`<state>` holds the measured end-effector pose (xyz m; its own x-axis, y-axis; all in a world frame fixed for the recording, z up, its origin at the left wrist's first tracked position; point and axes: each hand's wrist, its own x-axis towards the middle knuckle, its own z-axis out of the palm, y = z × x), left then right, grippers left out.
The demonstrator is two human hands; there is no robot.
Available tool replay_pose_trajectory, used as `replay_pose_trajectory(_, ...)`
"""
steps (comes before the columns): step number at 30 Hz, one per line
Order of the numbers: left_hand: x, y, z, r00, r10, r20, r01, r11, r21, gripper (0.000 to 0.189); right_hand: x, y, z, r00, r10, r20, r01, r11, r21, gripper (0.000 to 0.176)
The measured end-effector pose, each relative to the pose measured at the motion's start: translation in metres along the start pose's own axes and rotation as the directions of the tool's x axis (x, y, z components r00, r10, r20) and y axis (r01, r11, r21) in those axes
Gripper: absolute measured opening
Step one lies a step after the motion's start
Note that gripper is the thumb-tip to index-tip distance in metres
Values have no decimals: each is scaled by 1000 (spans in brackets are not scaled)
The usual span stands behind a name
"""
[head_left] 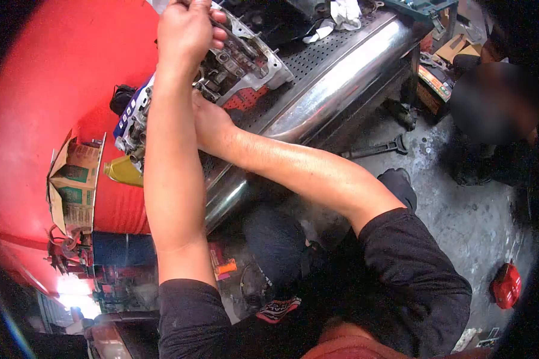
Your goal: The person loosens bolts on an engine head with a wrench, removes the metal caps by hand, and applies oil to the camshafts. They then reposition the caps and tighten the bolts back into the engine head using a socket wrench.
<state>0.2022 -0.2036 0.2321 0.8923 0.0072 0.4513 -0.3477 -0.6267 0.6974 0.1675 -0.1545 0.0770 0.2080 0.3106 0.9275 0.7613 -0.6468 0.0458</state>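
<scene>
Working bare-handed over a silver-grey, cast-metal engine part (275, 70), which lies on a perforated metal worktop (310, 58) with a polished, rounded edge.

- My left hand (188, 36): fingers curled, above the upper side of the engine part; what they close on is too hidden to tell.
- My right hand (212, 125): lower, beside the engine part, fingers hidden behind my left forearm; I cannot tell whether they are wide or narrow.
- One white, crumpled cloth (345, 14), at the far side of the worktop.
- One translucent yellow container (124, 171), tilted, near the lower left end of the metalwork.
- One open brown cardboard piece with green printing (76, 179), against a large glossy red surface (54, 90).
- One long dark metal wrench (374, 149), on the grey concrete floor (440, 221).
- One glossy red object (506, 286), on the floor, far right.
- One person in dark clothing (476, 158), to the right, well apart from my hands.
</scene>
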Motion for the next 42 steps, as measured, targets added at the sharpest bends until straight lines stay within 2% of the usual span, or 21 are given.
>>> replay_pose_trajectory(2, -11, 23, 14, 995, -63, -72, 64, 998, 14, 29, 1, 0, 7, 999, 12, -44, -13, 1000, -19, 22)
replay_pose_trajectory(3, -11, 20, 12, 999, 2, -48, -2, 1000, -20, 30, 2, 0, 7, 998, 21, -61, -20, 1000, 19, 21)
replay_pose_trajectory(5, -5, 18, 10, 997, -73, -30, 74, 997, 31, 28, 3, 1, 8, 995, 38, -96, -29, 995, 94, 19)
replay_pose_trajectory(9, -16, 32, 9, 999, 18, -29, -19, 999, -42, 22, -9, 7, -12, 987, -30, -156, 37, 998, 44, 20)
replay_pose_trajectory(11, -24, 39, 0, 985, 159, -67, -167, 976, -141, 21, -25, 12, -63, 957, -56, -285, 85, 992, 88, 21)
replay_pose_trajectory(12, -33, 40, -10, 963, 259, -74, -269, 945, -189, 22, -40, 11, -64, 947, 108, -303, -2, 943, 332, 19)
replay_pose_trajectory(13, -59, 50, -23, 920, 360, -158, -366, 930, -14, 28, -51, 17, -73, 934, 241, -265, -128, 915, 384, 15)
replay_pose_trajectory(14, -83, 50, -34, 872, 432, -230, -438, 898, 28, 26, -52, 29, -80, 912, 366, -186, -303, 906, 296, 18)
replay_pose_trajectory(15, -108, 44, -51, 741, 639, -209, -557, 757, 340, 24, -46, 47, -87, 842, 482, -244, -374, 846, 381, 20)
replay_pose_trajectory(16, -141, 44, -53, 817, 481, -318, -447, 877, 177, 22, -37, 67, -91, 837, 500, -223, -443, 858, 260, 29)
replay_pose_trajectory(18, -194, 19, -62, 867, 414, -276, -307, 882, 358, 19, -13, 99, -104, 857, 516, -4, -513, 853, 99, 36)
replay_pose_trajectory(19, -212, 1, -71, 911, 388, -141, -248, 788, 564, 19, -1, 109, -103, 859, 505, 82, -506, 863, -14, 36)
replay_pose_trajectory(20, -227, -20, -75, 912, 409, -12, -288, 662, 692, 21, 7, 119, -100, 884, 449, 130, -444, 894, -62, 35)
replay_pose_trajectory(21, -241, -42, -78, 961, 277, 5, -185, 628, 756, 20, 13, 127, -96, 903, 390, 183, -377, 921, -104, 35)
replay_pose_trajectory(23, -262, -77, -88, 979, 196, 50, -137, 459, 878, 20, 16, 136, -94, 939, 262, 223, -244, 964, -106, 30)
replay_pose_trajectory(27, -278, -136, -126, 992, 121, -26, -16, 335, 942, 27, -30, 125, -95, 945, 290, 150, -282, 957, -71, 22)
replay_pose_trajectory(30, -281, -163, -152, 980, 191, -48, -19, 331, 943, 18, -53, 116, -112, 869, 421, 260, -400, 907, -131, 28)
replay_pose_trajectory(33, -285, -175, -160, 981, 191, -25, -60, 427, 902, 24, -16, 120, -121, 870, 453, 194, -421, 888, -185, 40)
replay_pose_trajectory(36, -284, -184, -154, 994, 63, -84, 33, 575, 817, 23, 20, 135, -97, 934, 252, 254, -194, 953, -232, 41)
replay_pose_trajectory(41, -291, -204, -152, 945, 47, -323, 177, 759, 626, 29, -22, 108, -109, 891, 366, 268, -278, 908, -314, 33)
replay_pose_trajectory(42, -292, -211, -153, 926, 99, -365, 150, 792, 592, 32, -50, 111, -106, 839, 381, 388, -221, 891, -397, 32)
